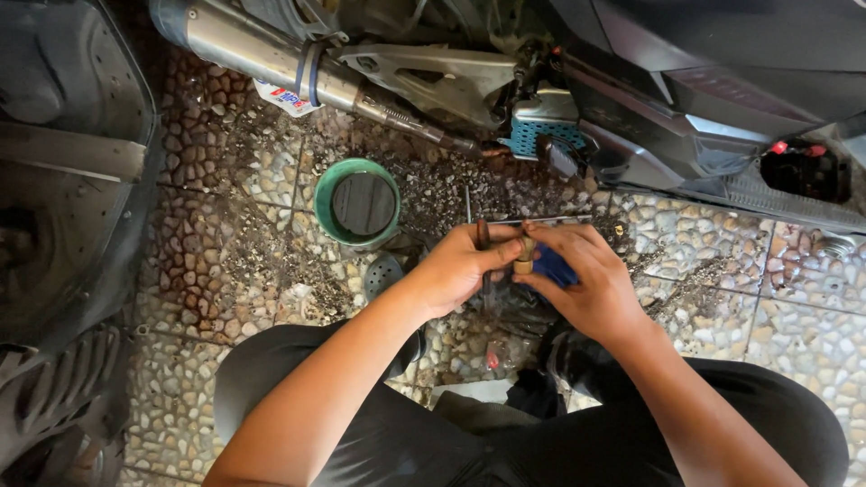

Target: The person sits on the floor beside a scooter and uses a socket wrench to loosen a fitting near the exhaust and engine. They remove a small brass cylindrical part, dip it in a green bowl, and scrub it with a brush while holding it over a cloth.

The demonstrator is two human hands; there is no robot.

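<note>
- Pebbled floor tiles (pixel 225 271), littered with grit, lie beneath a motorcycle (pixel 686 108) whose exhaust pipe (pixel 262 54) runs above a green bowl (pixel 358 204).
- Progress: work on the small brass part (pixel 524 255) appears under way; completion cannot be judged.
- Left hand (pixel 460 266): closed, thumb and fingers pinching the brass part.
- Right hand (pixel 586 280): closed around a blue object (pixel 552 268), fingertips touching the brass part.

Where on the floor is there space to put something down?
Bare pebble floor lies right of the right hand, below the scooter body. Another patch sits left of the green cup, beside the dark panel. Around both hands, left hand included, small parts crowd the floor.
</note>
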